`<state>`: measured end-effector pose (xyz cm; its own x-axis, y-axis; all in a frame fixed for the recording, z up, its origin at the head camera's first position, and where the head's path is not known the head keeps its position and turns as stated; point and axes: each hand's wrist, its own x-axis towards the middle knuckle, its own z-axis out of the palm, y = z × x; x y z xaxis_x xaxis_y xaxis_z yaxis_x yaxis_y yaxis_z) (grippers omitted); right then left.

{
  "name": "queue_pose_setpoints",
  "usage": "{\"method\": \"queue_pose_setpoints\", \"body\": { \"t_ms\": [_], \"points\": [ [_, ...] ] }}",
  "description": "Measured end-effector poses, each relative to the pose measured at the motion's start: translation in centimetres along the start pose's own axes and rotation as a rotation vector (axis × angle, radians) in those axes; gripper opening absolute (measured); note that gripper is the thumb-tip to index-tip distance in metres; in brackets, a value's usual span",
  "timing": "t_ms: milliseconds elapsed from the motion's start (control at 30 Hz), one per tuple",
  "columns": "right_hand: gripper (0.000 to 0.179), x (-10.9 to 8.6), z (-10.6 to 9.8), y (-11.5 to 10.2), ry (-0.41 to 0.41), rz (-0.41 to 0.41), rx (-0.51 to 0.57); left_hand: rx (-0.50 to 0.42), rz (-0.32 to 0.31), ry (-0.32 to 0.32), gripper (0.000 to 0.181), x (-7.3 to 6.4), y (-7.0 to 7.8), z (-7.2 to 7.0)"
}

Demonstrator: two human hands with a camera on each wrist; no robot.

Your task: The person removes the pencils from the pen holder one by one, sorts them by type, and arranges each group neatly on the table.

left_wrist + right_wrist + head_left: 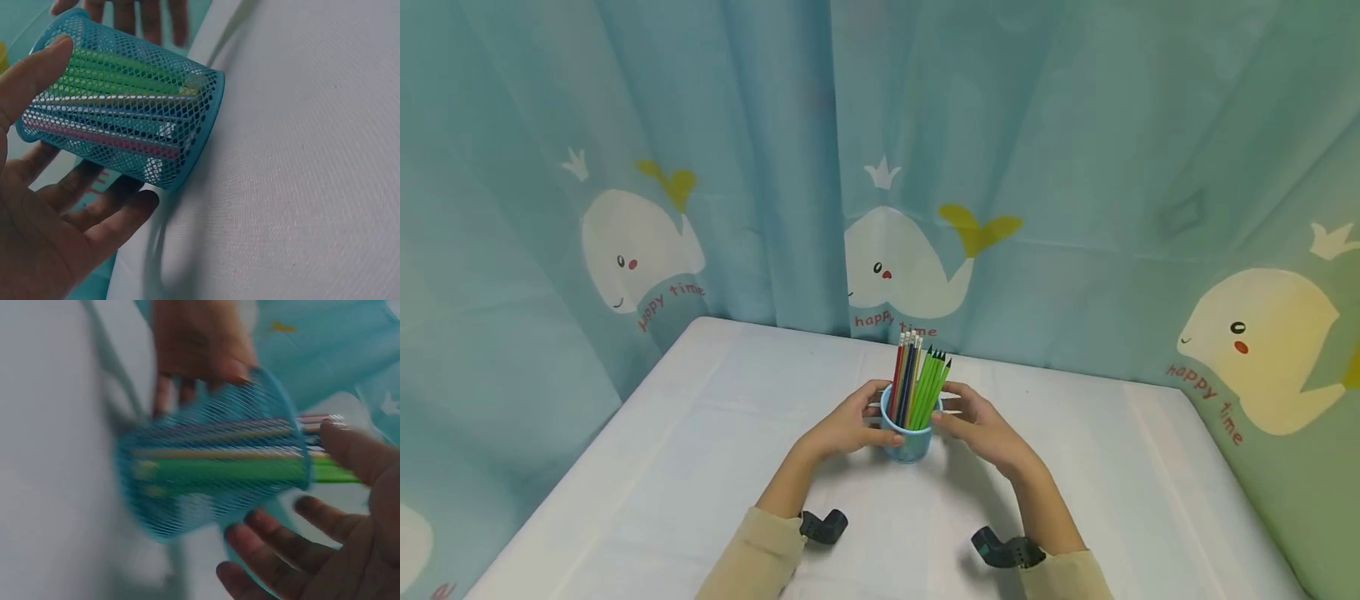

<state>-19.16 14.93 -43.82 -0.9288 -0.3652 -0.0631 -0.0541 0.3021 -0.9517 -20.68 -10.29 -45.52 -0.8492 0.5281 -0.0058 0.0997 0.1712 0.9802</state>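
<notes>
A light blue mesh pencil cup [908, 448] stands upright near the back of the white table; I cannot tell if its base touches the tabletop. Inside are several pencils with white eraser ends [904, 385] and several green pencils [929, 388] with dark tips. My left hand [847, 427] holds the cup from the left, its thumb across the near side by the rim. On the other side, my right hand [988, 429] is spread around the cup. The right wrist view, blurred by motion, shows the right fingers [294, 550] apart from the mesh wall.
The white table [700, 467] reaches back to a blue-green curtain [1075, 167] printed with whales. Each wrist wears a black band with a camera, the left one [824, 527] and the right one [1003, 550], just past beige sleeves.
</notes>
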Motion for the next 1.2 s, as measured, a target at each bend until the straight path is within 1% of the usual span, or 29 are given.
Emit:
{"method": "queue_pose_setpoints", "body": {
  "t_ms": [67,133,300,400,500,633,833,933,1100,1200],
  "points": [
    [0.047,0.2,-0.5,-0.3,0.051,-0.013,-0.073,-0.003,0.000,0.004,0.080,0.0,-0.2,0.2],
    [0.039,0.4,-0.5,-0.3,0.104,-0.017,-0.129,-0.013,0.001,0.009,0.079,0.0,-0.4,0.4],
    [0.024,0.6,0.5,-0.2,0.259,-0.008,-0.161,-0.020,0.005,0.020,0.078,-0.1,-0.6,0.7],
    [0.020,0.6,1.1,-0.3,0.346,-0.039,-0.182,-0.013,0.010,0.026,0.077,-0.2,-0.6,0.6],
    [0.017,0.8,1.6,-0.7,0.401,-0.087,-0.205,-0.012,0.014,0.033,0.077,-0.2,-0.6,0.5],
    [0.013,0.8,1.8,-1.1,0.435,-0.119,-0.208,-0.021,0.017,0.036,0.079,-0.2,-0.4,0.4],
    [0.018,0.0,1.0,-1.6,0.469,-0.130,-0.172,-0.011,0.008,0.033,0.079,-0.1,-0.1,0.6],
    [0.020,-0.5,0.5,-2.2,0.461,-0.152,-0.099,-0.013,0.000,0.035,0.080,-0.1,0.0,0.6],
    [0.023,-1.2,-0.1,-3.6,0.415,-0.188,0.078,-0.010,-0.006,0.046,0.080,-0.3,0.1,0.6],
    [0.023,-1.5,-0.4,-4.1,0.405,-0.204,0.145,-0.010,0.002,0.043,0.080,-0.2,0.0,0.5]
  ]
}}
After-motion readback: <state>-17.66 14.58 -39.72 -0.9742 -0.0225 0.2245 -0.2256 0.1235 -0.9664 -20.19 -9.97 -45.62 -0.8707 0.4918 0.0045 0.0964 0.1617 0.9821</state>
